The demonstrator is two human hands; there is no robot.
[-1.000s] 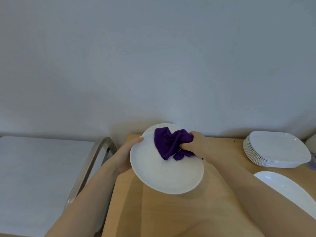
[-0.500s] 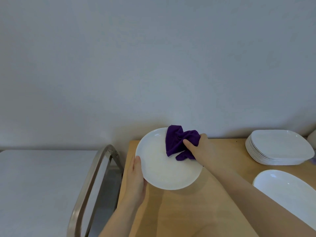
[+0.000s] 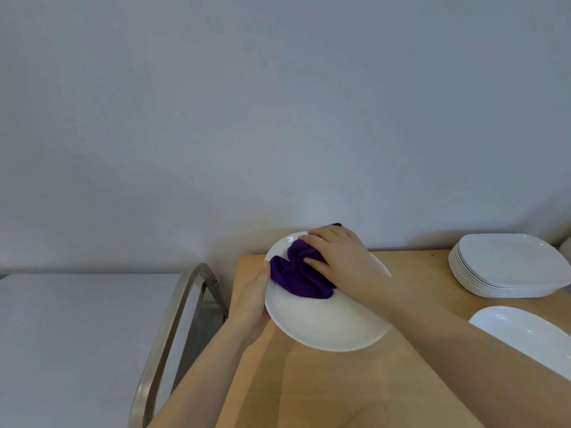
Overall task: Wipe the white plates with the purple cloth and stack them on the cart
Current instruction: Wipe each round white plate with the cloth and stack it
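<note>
At far left lies a white surface [image 3: 77, 335], and beside it the curved metal handle of the cart [image 3: 173, 329] rises between that surface and the wooden table [image 3: 340, 390].

The left forearm comes up from the bottom edge on a slant toward the upper right, crossing the table's left edge. The left hand [image 3: 251, 307] grips the near-left rim of a round white plate [image 3: 324, 325]: the thumb lies along the rim on top, its tip touching the edge of the cloth, and the palm cups the rim from the side. The other fingers go under the plate and cannot be seen. The plate is held tilted, its far rim raised toward the wall, above the table's far-left corner.

A bunched purple cloth [image 3: 299, 276] sits on the upper left part of the plate's face. The right hand [image 3: 336, 257] lies over it, palm down, knuckles up, fingers curled forward and down into the folds and pressing the cloth against the plate. The right forearm runs from the lower right corner up and left across the table, over the plate's right rim.

Right of that arm, an oval white dish [image 3: 525, 338] lies flat on the table near the edge of view. Behind it, at far right by the wall, stands a stack [image 3: 506, 267] of squarish white plates.
</note>
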